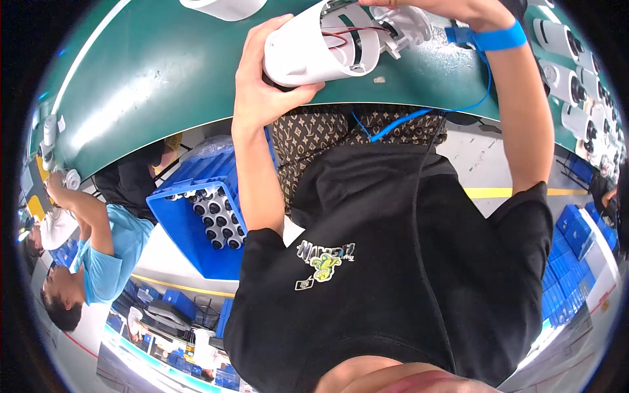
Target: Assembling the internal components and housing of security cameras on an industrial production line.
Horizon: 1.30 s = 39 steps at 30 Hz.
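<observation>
My left hand (pixel 262 85) is wrapped round a white cylindrical housing (pixel 298 49), probably a camera shell, tilted with its open end to the right. Thin red and dark wires (pixel 344 34) run out of that opening to a white moulded plastic bracket (pixel 411 27). Over the bracket, my right hand (pixel 458 9) is closed at the top edge, its fingers partly cut off by the frame; it appears to grip the bracket. A blue wrist strap (pixel 501 37) circles the right wrist.
A green worktable (pixel 177 72) carries a small pale piece (pixel 379 80). A blue cord (pixel 400 123) hangs from the wrist strap over the table edge. Several white camera units (pixel 557 82) stand at right. Below left is a blue crate (pixel 190 239) of parts; a co-worker in light blue (pixel 124 245) sits beyond.
</observation>
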Each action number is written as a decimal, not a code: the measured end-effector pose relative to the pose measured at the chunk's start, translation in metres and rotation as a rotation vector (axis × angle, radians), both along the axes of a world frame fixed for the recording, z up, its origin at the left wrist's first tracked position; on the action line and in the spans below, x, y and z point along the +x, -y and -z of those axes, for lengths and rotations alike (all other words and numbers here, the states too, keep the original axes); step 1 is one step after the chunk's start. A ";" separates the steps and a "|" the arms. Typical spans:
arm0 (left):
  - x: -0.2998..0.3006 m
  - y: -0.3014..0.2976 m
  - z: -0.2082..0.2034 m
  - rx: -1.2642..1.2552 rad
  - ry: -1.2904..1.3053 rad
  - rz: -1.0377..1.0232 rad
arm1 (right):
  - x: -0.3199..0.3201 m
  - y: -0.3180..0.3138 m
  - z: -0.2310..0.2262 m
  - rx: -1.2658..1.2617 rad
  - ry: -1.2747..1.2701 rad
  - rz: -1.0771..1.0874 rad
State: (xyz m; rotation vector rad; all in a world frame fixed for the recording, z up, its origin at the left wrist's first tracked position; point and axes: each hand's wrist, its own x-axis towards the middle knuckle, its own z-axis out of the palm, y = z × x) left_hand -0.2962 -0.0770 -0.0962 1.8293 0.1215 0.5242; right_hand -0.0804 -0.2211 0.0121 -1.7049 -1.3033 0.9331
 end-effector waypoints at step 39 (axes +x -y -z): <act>-0.011 -0.006 -0.036 0.076 -0.017 -0.100 | -0.015 -0.008 0.007 0.157 0.116 -0.045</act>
